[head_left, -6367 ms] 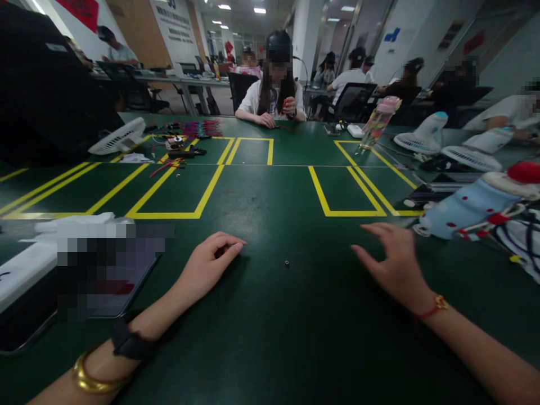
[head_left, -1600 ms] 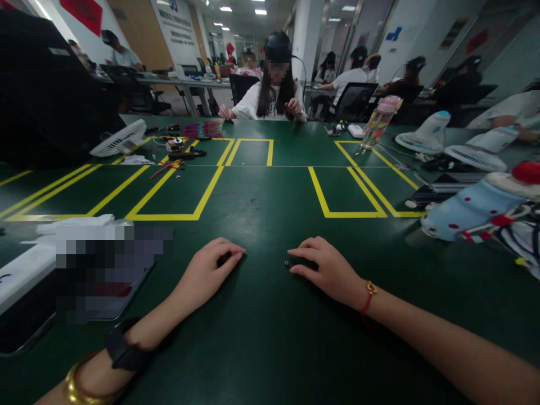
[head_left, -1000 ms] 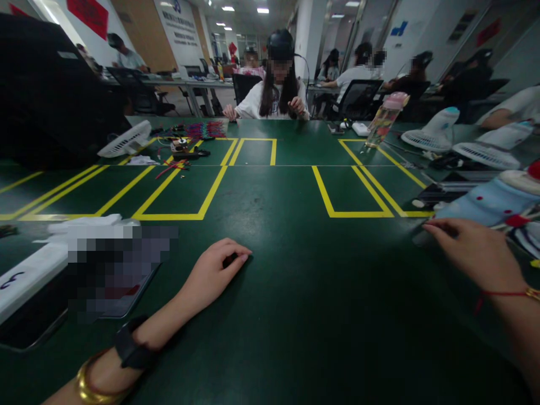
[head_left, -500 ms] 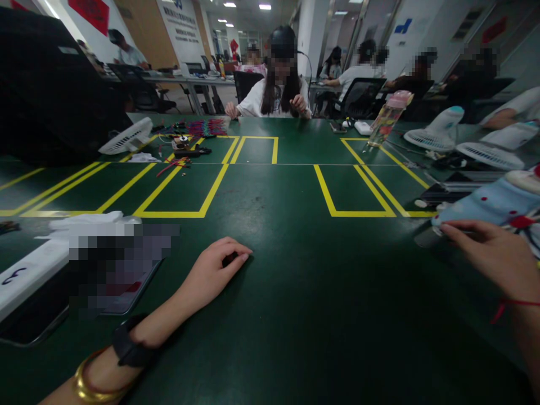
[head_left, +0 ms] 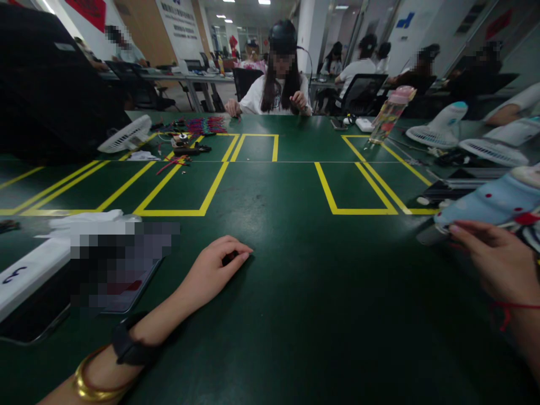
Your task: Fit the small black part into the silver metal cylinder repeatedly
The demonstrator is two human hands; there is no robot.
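Hands lie well apart on the green tabletop point(head_left: 295, 304). At 9 o'clock the left hand point(head_left: 208, 271) curls loosely, fingertips down over a small dark part point(head_left: 229, 259); whether it grips that part I cannot tell. At 3 o'clock the right hand point(head_left: 498, 261) is half-open, fingertips touching a pale blue fan point(head_left: 489, 201).

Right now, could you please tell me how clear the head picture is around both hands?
Head view: wide-angle stretch toward the edges; dim light, faint sheen on the table; left hand sharp, right hand softer at the frame edge; a pixelated patch at left.
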